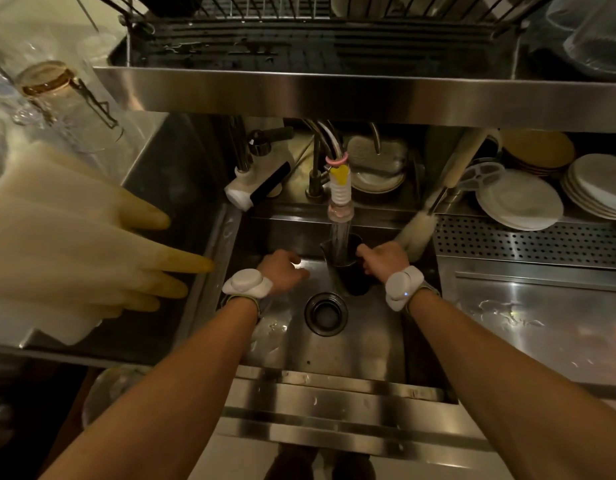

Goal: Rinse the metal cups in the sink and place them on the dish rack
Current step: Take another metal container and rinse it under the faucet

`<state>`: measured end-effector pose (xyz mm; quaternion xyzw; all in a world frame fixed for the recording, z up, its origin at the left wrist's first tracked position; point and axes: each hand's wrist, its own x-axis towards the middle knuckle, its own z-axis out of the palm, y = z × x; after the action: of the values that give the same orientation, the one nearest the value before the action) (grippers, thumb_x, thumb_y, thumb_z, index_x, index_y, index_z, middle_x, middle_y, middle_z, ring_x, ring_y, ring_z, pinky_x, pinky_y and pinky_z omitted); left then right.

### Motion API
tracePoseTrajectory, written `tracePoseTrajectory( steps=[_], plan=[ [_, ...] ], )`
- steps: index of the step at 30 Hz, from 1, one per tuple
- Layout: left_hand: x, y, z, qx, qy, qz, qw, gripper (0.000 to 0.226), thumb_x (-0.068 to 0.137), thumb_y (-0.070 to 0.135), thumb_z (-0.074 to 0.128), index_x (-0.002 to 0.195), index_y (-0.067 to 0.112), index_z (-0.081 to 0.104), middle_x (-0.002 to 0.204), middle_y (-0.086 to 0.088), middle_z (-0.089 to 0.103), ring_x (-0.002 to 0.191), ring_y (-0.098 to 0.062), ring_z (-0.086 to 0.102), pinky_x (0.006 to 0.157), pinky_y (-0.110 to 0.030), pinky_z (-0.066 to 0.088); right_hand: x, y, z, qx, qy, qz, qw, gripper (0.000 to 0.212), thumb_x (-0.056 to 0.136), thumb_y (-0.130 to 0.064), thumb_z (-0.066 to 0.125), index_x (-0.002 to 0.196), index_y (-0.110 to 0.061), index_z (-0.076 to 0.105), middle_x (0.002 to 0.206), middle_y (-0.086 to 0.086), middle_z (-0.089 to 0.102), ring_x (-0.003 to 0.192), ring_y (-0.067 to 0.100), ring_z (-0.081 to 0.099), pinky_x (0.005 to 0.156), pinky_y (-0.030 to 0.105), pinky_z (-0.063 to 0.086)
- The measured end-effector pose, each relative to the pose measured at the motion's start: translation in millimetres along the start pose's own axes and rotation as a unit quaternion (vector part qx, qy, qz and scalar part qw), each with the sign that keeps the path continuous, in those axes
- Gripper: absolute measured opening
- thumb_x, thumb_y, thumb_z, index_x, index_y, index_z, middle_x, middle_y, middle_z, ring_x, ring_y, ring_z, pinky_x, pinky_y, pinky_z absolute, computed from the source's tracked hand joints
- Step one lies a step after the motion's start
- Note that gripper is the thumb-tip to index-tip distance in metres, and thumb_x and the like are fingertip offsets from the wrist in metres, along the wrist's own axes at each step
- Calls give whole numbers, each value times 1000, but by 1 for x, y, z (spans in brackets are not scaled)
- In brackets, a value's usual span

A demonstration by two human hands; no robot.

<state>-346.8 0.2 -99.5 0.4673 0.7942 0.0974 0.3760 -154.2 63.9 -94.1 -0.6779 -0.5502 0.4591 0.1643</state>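
Observation:
A dark metal cup [348, 271] stands upright in the steel sink [368, 344], right under the faucet nozzle [340, 199]. Water runs from the nozzle into the cup. My right hand [384, 259] grips the cup's right side near the rim. My left hand [282, 271] hovers to the left of the cup above the sink floor, fingers loosely curled, holding nothing. The wire dish rack [320, 26] sits on the steel shelf above the sink.
The drain [325, 314] lies just in front of the cup. Pale rubber gloves [74, 237] hang at the left. Stacked plates [521, 199] and a bottle brush [419, 230] sit at the back right, beside a perforated steel panel [528, 240]. Glassware [57, 98] stands upper left.

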Motion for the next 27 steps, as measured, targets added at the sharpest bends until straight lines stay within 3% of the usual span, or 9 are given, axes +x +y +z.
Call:
tracePoseTrajectory(
  steps=[4,8,15,21,24,27],
  plan=[
    [2,-5,0,11,-5,-4,1000,50,81,35,69,126,16,60,129,-8,63,119,-24,59,102,-29,45,-6,0,12,-42,-64,-5,997,38,89,-28,56,56,-9,60,58,4,60,53,15,56,59,30,49],
    [2,-6,-2,9,-8,-9,1000,48,83,32,68,127,15,59,124,-8,65,114,-23,62,98,-27,45,-6,7,2,-2,-51,16,999,35,92,-23,53,60,-8,56,59,5,54,52,16,52,53,29,46],
    [-1,-5,-1,14,-16,0,1000,47,83,33,68,125,15,59,118,-8,68,111,-22,62,93,-25,44,-4,6,15,-46,-86,-11,995,41,92,-29,50,56,-10,57,67,11,62,70,28,61,79,43,54],
    [-1,-5,2,13,-10,-3,1000,46,81,35,69,123,18,61,121,-8,66,113,-23,62,98,-28,45,-4,1,15,-75,-63,-34,995,40,92,-30,50,62,-5,58,73,16,59,71,28,56,70,37,45],
    [0,-3,1,12,-11,-3,1000,46,81,36,69,123,19,61,120,-8,66,112,-23,62,97,-29,46,-5,0,15,-76,-81,-38,993,39,93,-31,49,70,-2,60,77,19,60,75,32,59,78,46,52],
    [0,-1,1,6,-10,-3,1000,46,81,35,69,123,18,61,119,-7,67,112,-24,62,99,-30,46,-2,-2,11,-71,-62,-40,995,41,93,-31,49,61,-6,55,73,17,58,71,30,57,71,43,50]
  ],
)
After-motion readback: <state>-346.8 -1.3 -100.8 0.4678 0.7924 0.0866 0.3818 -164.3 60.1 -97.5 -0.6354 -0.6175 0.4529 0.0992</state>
